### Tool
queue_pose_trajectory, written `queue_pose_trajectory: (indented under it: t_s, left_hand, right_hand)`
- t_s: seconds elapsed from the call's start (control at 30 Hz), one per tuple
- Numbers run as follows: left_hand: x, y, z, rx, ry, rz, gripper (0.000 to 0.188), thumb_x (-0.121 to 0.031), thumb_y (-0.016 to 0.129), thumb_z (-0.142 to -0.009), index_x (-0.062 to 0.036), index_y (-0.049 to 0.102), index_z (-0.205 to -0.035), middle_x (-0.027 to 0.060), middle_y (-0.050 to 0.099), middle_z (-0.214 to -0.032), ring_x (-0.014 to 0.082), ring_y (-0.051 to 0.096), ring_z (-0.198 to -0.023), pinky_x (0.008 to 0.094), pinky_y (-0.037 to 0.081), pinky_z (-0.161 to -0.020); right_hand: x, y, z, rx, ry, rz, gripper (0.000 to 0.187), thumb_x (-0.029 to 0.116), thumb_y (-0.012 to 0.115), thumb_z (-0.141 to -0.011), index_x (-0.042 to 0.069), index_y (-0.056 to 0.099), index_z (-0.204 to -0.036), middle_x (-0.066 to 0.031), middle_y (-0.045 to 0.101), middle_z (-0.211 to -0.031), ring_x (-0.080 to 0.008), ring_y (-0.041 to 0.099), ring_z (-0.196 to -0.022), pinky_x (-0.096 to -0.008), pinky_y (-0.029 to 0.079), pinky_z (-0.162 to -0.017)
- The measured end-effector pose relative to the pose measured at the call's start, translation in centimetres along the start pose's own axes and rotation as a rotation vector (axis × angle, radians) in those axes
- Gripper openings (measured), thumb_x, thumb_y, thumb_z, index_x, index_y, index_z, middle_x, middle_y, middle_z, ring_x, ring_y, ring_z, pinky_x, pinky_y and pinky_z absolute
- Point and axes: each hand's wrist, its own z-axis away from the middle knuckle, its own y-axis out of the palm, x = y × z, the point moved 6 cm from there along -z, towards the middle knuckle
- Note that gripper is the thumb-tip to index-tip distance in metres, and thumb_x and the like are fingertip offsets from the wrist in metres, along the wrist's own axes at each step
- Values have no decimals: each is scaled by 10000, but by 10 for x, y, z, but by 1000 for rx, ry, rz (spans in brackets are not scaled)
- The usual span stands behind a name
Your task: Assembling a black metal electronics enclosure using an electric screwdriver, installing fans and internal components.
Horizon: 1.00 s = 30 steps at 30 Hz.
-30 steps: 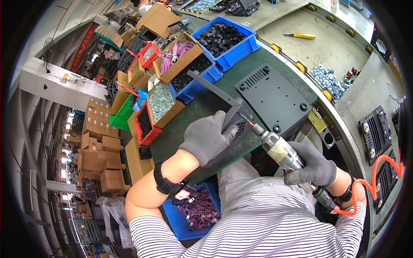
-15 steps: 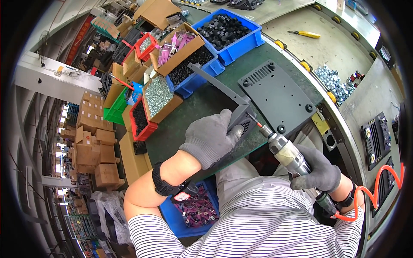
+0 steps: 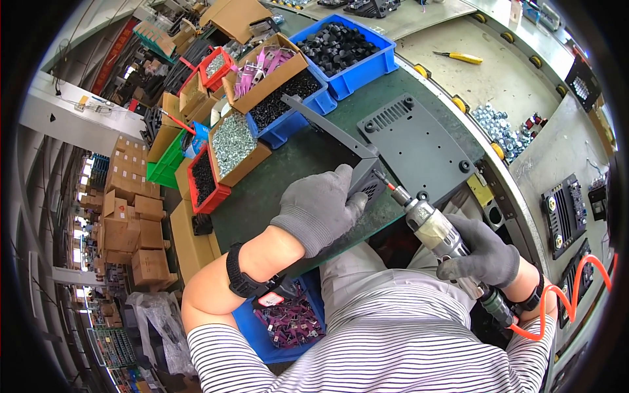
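Note:
My gloved left hand (image 3: pixel 319 208) is closed round a dark grey bent metal bracket (image 3: pixel 362 171) with a vented end plate, holding it above the green bench. One long arm of the bracket reaches away toward the blue bins. In my gloved right hand (image 3: pixel 481 252) is a pneumatic screwdriver (image 3: pixel 434 229), gripped by its body, with an orange coiled air hose at its tail. Its bit points at the bracket's end plate, at or very near the face; whether a screw sits there is too small to tell. Beyond lies a dark grey metal panel (image 3: pixel 417 147) with round feet.
Blue bins (image 3: pixel 357 84) of black parts, a cardboard box (image 3: pixel 244 160) of silver screws and a red bin (image 3: pixel 219 195) of black screws line the far left. Pliers with yellow handles (image 3: pixel 462 57) and loose silver fasteners (image 3: pixel 498 131) lie at right. A blue bin (image 3: pixel 263 345) stands near my lap.
The view has shifted slightly, so the bench and bins sit a little farther left. Both hands keep their grip, and the screwdriver stays pointed at the bracket's end plate.

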Motion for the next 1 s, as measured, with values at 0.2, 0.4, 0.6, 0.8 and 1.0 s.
queue_pose_trajectory:
  t_s: [0.2, 0.4, 0.6, 0.8, 1.0]
  left_hand:
    - [1, 1, 3, -17, 87, 138, 399, -392, 557, -841, -29, 532, -1004, 207, 609, -813, 359, 602, -769, 438, 468, -690]
    - [64, -1, 29, -102, 120, 904, 394, -326, 494, -906, -10, 551, -1135, 76, 609, -917, 160, 594, -833, 290, 463, -761]
    - [117, 75, 74, -37, -87, 1025, 414, -296, 584, -834, -3, 556, -1126, 86, 619, -982, 172, 592, -889, 299, 466, -784]
    - [72, 117, 86, -53, 155, 565, 540, -339, 723, -733, -18, 563, -1137, 149, 618, -1049, 292, 582, -965, 364, 463, -826]
    - [77, 119, 92, -338, -328, 725, 535, -338, 721, -769, 37, 555, -1112, 116, 596, -1089, 234, 571, -974, 365, 450, -844]
  right_hand:
    - [6, -2, 2, -31, -49, 313, 612, 243, 767, -670, -5, 503, -1163, -58, 573, -815, -139, 546, -736, -280, 453, -691]
    - [-25, -36, 63, -135, 187, 244, 587, 274, 764, -678, 11, 519, -1143, -65, 586, -844, -140, 560, -761, -284, 455, -705]
    - [-85, -91, 127, -537, 541, -168, 376, 234, 745, -712, 5, 583, -961, -47, 595, -757, -106, 569, -656, -254, 477, -605]
    - [-125, -113, 125, -570, 586, -438, 322, 291, 700, -758, 33, 580, -907, -63, 590, -715, -136, 576, -550, -249, 478, -479]
    - [-139, -117, 98, -631, 502, -649, 294, 375, 608, -827, 107, 563, -940, -54, 586, -751, -132, 559, -545, -230, 442, -450]
